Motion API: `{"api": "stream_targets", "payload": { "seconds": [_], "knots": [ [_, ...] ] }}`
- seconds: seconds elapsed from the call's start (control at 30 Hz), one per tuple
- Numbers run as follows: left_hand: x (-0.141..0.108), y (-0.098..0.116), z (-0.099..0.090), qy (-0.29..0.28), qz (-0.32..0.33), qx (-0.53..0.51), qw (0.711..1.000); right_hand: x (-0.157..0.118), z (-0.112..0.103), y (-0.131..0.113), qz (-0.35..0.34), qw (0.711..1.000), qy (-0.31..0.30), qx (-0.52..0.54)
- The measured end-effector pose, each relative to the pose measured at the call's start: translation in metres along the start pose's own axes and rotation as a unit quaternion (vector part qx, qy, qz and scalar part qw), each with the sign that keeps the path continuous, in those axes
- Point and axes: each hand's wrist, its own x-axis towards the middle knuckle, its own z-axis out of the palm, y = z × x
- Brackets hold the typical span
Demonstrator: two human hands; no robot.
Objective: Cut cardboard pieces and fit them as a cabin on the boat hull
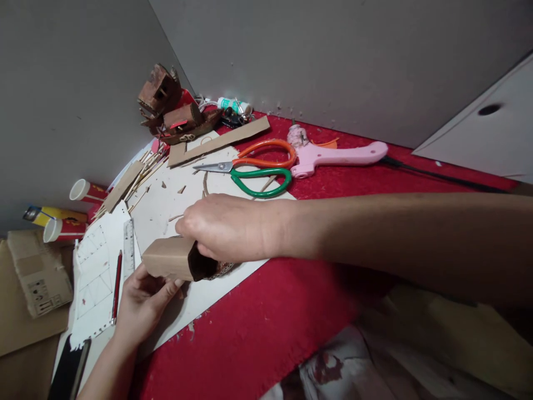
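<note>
A small folded brown cardboard box (169, 258) with an open dark end is held low over a white board (241, 275). My left hand (144, 303) grips it from below, thumb along its lower edge and fingers behind. Reaching across from the right, my right hand (233, 228) is curled at the top of the box's open end; its fingertips are mostly hidden, and whether it pinches anything does not show. Partly under that hand, a curved corrugated cardboard piece (225, 270) shows. Just beyond it lie scissors (266, 169) with orange and green handles.
A pink glue gun (345, 154) with a black cable lies at the back right. Behind are a brown model ship (183, 119), a cardboard strip (233, 139) and thin wooden sticks (145, 172). At left are drawn paper (94, 272), a pencil (117, 286), a ruler (129, 244) and cups (85, 190).
</note>
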Motion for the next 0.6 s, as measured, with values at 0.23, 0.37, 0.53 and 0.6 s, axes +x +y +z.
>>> {"api": "stream_targets", "payload": {
  "seconds": [0.23, 0.37, 0.53, 0.6],
  "knots": [
    [0.001, 0.006, 0.001, -0.011, -0.005, -0.002, 1.000, 0.001, 0.005, 0.000, 0.001, 1.000, 0.006, 0.016],
    [0.000, 0.008, -0.004, -0.031, -0.028, 0.015, 0.999, 0.002, 0.005, 0.001, 0.019, 1.000, 0.009, 0.005],
    [-0.003, 0.007, -0.012, -0.053, 0.002, 0.034, 0.998, 0.001, 0.003, -0.001, 0.029, 1.000, 0.002, 0.000],
    [-0.003, 0.006, -0.014, -0.057, -0.003, 0.035, 0.998, 0.000, 0.002, -0.003, 0.036, 0.999, -0.006, -0.005]
  ]
}}
